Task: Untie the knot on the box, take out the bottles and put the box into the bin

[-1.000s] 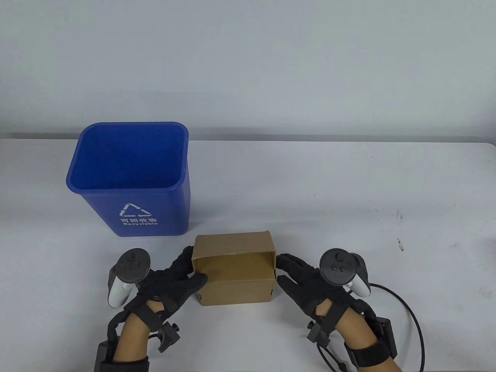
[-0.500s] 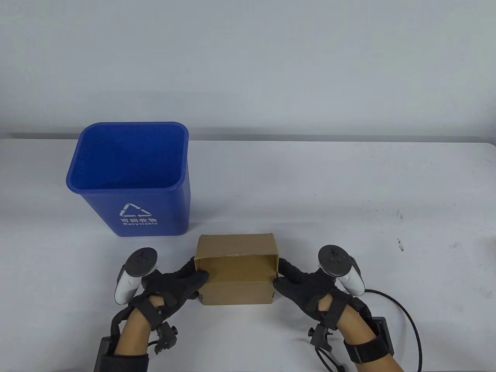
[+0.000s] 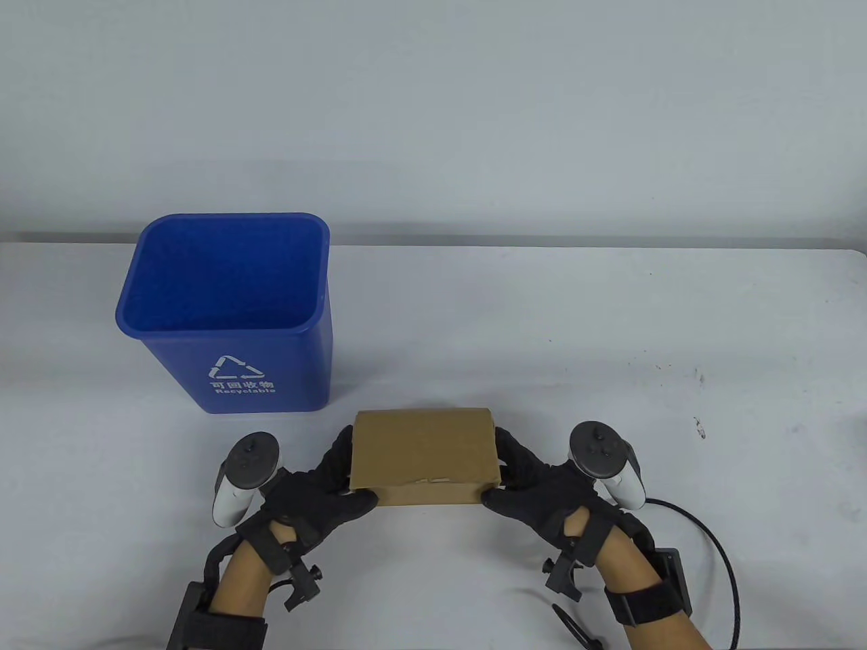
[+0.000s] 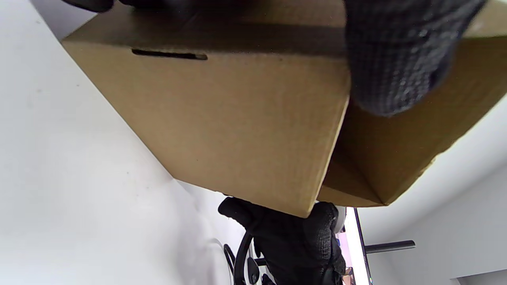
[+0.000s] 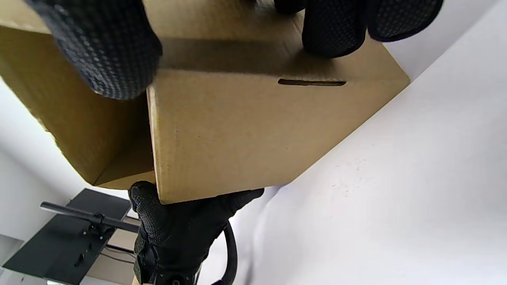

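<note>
Both hands hold the brown cardboard box [image 3: 423, 450] near the table's front edge, one at each end. My left hand [image 3: 339, 474] grips the left end, thumb at the near corner and fingers along the side. My right hand [image 3: 511, 474] grips the right end the same way. A plain closed face of the box is turned up. In the left wrist view, the box [image 4: 237, 118] shows a slot and an open side, with my thumb [image 4: 396, 59] over its corner. The right wrist view mirrors this on the box [image 5: 237, 130]. No bottles or string show.
A blue recycling bin [image 3: 230, 318] stands open to the left behind the box, its inside showing nothing. The white table [image 3: 609, 325] stretches to the right and back. A black cable [image 3: 718, 555] trails from my right wrist.
My right hand closed in on the box's right end. Both hands then tipped the box, so its open side no longer faces up, and shifted it slightly right.
</note>
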A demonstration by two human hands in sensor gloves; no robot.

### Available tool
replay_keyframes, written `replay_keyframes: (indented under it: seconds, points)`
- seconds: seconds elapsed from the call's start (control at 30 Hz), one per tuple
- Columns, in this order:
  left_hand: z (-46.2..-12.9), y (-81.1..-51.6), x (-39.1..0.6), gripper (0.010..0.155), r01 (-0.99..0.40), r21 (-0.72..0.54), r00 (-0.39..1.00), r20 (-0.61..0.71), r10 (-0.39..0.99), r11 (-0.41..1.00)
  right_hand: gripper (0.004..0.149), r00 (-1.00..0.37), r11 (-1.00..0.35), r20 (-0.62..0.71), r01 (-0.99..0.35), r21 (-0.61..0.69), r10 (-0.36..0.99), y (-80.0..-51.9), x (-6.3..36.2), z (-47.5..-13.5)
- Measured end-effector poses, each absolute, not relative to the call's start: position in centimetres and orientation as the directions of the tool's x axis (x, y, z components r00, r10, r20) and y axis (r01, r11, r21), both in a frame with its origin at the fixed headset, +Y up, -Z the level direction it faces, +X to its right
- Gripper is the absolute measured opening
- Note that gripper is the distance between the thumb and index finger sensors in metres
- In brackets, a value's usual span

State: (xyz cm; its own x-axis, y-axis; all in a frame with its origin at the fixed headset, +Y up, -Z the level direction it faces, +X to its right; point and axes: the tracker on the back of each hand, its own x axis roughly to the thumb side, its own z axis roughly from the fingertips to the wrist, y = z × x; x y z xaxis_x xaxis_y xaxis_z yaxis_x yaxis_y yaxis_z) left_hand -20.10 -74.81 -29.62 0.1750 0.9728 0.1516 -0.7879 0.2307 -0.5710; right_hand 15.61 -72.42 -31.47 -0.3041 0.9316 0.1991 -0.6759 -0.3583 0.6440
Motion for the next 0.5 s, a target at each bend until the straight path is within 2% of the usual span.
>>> replay_keyframes:
  seconds: [0.23,0.33,0.5]
  points:
    - [-29.4,-74.7,-19.9,0.12,-0.757,-0.548,0.272,0.231,0.934,0.356,0.1,-0.376,-0.464,0.279,-0.618,0.635,0.883,-73.1,15.4,-31.8]
    - [-29.2,-74.4,-19.8,0.123,-0.732,-0.495,0.361,0.3,0.883,0.468,0.1,-0.389,-0.49,0.304,-0.599,0.633,0.869,-73.7,15.2,-32.0]
    - [-29.2,-74.0,-19.6,0.121,-0.703,-0.422,0.457,0.349,0.819,0.572,0.103,-0.47,-0.633,0.425,-0.553,0.541,0.774,-73.4,15.3,-32.0]
